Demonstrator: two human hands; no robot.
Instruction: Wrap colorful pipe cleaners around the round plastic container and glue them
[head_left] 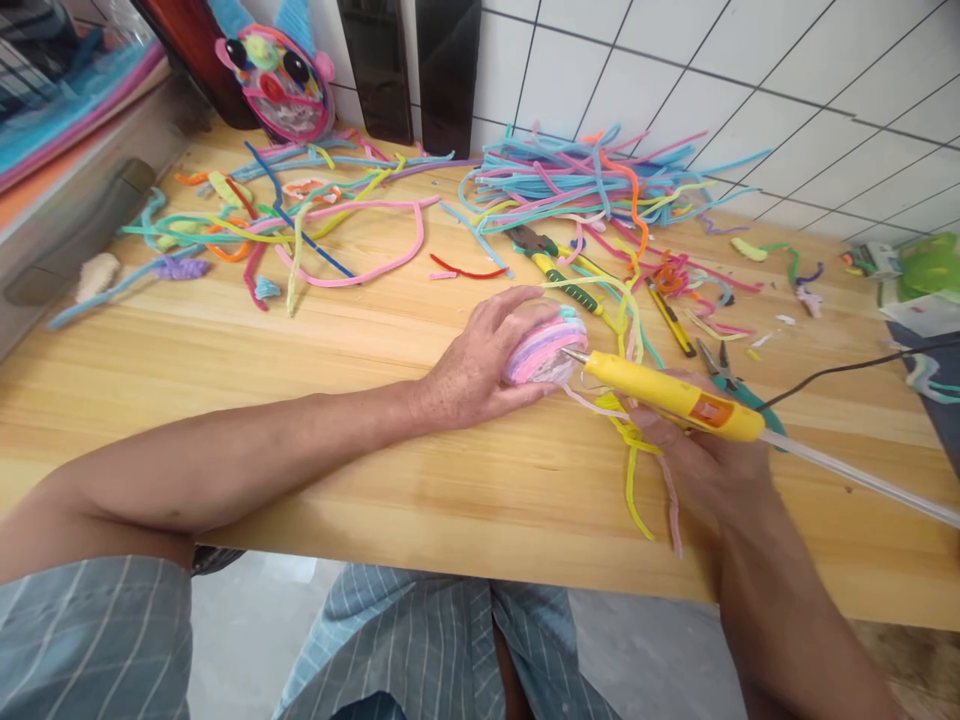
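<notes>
My left hand (491,360) is wrapped round a small round piece coiled with pink and purple pipe cleaners (536,350), holding it against the table (360,470). Part of its side looks clear and bare. In my right hand (701,455) is a yellow hot glue gun (667,390), a clear glue stick coming out of its back end. Its metal nozzle points left, at the bare part of the round piece, and appears to touch or nearly touch it. A pale pink strand runs from the piece toward my right hand. Yellow pipe cleaners (634,490) hang beneath that hand.
Behind my hands lie a heap of pipe cleaners (540,180), green-and-yellow handled pliers (559,270), a yellow utility knife (671,318) and teal-handled pliers (739,385). A decorated face figure (289,100) stands at the back left. A black cord (832,370) trails right.
</notes>
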